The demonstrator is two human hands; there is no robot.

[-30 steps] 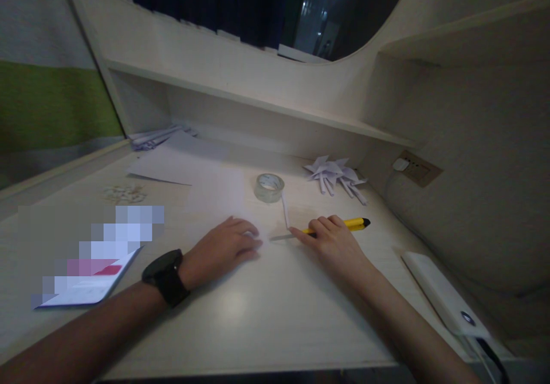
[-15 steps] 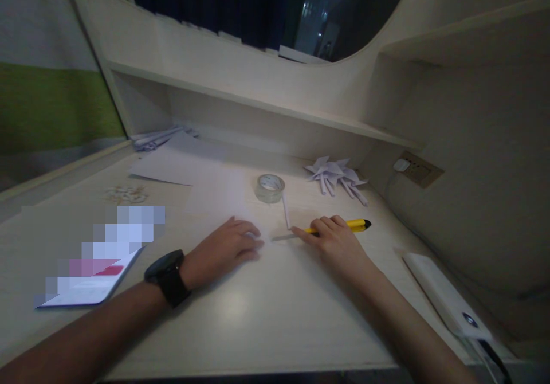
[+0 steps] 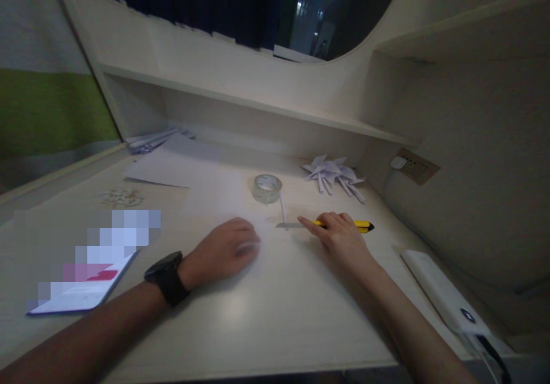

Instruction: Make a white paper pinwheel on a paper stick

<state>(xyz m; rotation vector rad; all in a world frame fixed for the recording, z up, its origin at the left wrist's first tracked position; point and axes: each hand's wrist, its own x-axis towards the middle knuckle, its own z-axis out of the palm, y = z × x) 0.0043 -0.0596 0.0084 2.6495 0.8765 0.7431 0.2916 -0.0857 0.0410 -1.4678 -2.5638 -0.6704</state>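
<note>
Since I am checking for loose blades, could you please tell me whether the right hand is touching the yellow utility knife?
Touching: in the head view the right hand lies over the yellow utility knife, its fingers covering the handle's middle.

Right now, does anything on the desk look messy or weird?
Nothing is spilled or broken. One thing to notice: the knife under the right hand has its blade pushed out, bare on the desk. The left hand lies flat on paper.
</note>
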